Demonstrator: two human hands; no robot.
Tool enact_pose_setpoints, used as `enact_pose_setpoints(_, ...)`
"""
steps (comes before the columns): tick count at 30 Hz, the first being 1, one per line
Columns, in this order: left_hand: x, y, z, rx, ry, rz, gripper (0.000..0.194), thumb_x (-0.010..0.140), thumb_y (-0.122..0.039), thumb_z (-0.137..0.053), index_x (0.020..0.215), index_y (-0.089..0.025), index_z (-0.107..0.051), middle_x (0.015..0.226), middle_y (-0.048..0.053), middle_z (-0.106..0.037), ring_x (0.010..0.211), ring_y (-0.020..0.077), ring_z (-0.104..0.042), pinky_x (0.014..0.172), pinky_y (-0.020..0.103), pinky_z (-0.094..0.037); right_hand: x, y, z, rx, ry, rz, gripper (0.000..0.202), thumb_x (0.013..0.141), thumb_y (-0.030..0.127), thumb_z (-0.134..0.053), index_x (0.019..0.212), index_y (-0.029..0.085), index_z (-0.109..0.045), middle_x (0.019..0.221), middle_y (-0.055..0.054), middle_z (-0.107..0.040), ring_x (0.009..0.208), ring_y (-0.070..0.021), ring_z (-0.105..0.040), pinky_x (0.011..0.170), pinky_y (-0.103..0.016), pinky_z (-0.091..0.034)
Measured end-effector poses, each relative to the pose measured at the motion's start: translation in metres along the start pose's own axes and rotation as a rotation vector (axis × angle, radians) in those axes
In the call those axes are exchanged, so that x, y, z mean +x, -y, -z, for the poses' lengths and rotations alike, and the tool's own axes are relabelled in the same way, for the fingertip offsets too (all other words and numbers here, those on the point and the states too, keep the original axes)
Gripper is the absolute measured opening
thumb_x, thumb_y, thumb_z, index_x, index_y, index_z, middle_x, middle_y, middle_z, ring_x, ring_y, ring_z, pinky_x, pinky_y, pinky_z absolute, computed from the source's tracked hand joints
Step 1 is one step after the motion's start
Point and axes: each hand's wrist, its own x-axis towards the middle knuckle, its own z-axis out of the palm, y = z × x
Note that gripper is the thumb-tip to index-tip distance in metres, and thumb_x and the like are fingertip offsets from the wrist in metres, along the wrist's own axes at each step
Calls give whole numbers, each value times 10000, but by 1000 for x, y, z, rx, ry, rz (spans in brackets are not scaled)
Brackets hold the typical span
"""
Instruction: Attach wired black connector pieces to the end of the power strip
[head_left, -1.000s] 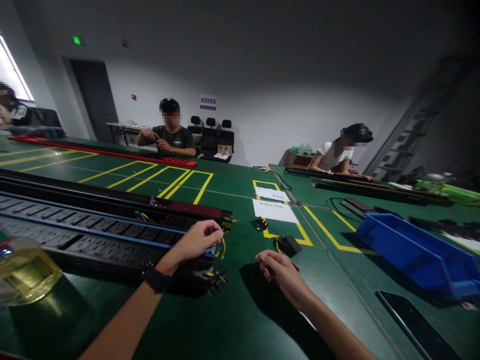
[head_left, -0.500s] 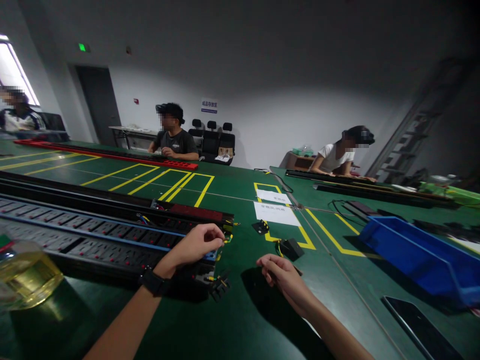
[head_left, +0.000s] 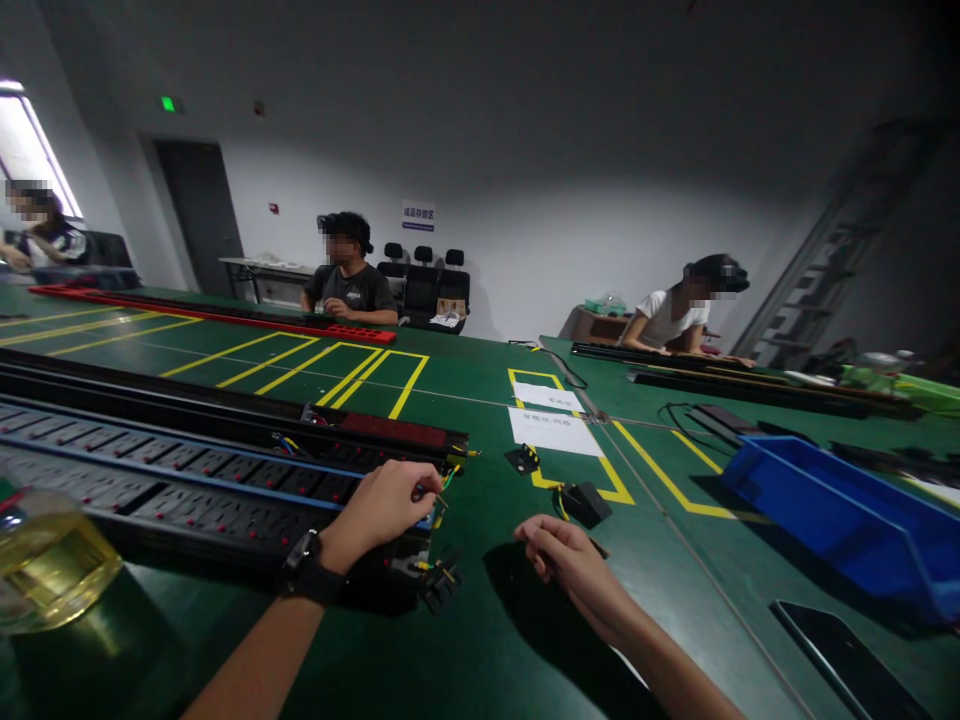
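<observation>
Long black power strips (head_left: 202, 500) with rows of sockets and small red dots lie side by side on the left. My left hand (head_left: 390, 500) is over their right end, thumb and fingers pinched together beside a yellow-green wire (head_left: 452, 474). What the pinch holds is too small to tell. Below it, a black end piece with prongs (head_left: 441, 582) hangs from a short yellow-green wire. My right hand (head_left: 566, 560) is just above the table, fingers curled closed; a thin brownish piece shows behind it, but the contents of the grip are hidden.
Beyond my right hand lie a black block (head_left: 586, 503) with a wire and a small black part (head_left: 523, 458). White paper sheets (head_left: 559, 432), a blue bin (head_left: 840, 520) and a phone (head_left: 847, 655) are to the right. A jar of yellow liquid (head_left: 56, 560) stands left. Several people sit across the table.
My left hand has shifted slightly left and down from the wire's end, its wrist turning a little. My right hand has stayed almost where it was.
</observation>
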Motion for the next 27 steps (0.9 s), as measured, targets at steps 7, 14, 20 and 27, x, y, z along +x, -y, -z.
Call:
enact_pose_setpoints(7,-5,-5,5,256,-22,-90,164,866,-187,-611,929,-240,-752,945,17,-773,924,215,-691,852,326,-485,0,0,0,0,15,-14,487,738,644,-778,851,174,-721,679,12,-559,571,-95,-455,536,-245,-297)
enact_pose_setpoints(14,-3,-2,4,336,22,-121,171,887,-185,-601,934,-237,-757,957,40,-769,968,236,-699,942,375,-493,0,0,0,-13,16,-7,486,742,643,-775,847,172,-718,680,14,-552,570,-93,-446,534,-242,-299)
enact_pose_setpoints(20,-4,-1,3,325,25,-122,171,881,-183,-599,910,-230,-761,931,39,-770,949,223,-699,947,362,-489,-1,2,0,-23,18,-17,473,741,630,-777,849,174,-715,694,8,-557,579,-99,-461,534,-241,-318)
enact_pose_setpoints(27,-7,-7,5,219,84,-92,220,887,-237,-587,907,-243,-806,892,38,-792,842,202,-710,784,288,-496,0,2,-1,-29,36,0,464,753,629,-761,837,175,-708,679,12,-545,568,-98,-447,534,-243,-310)
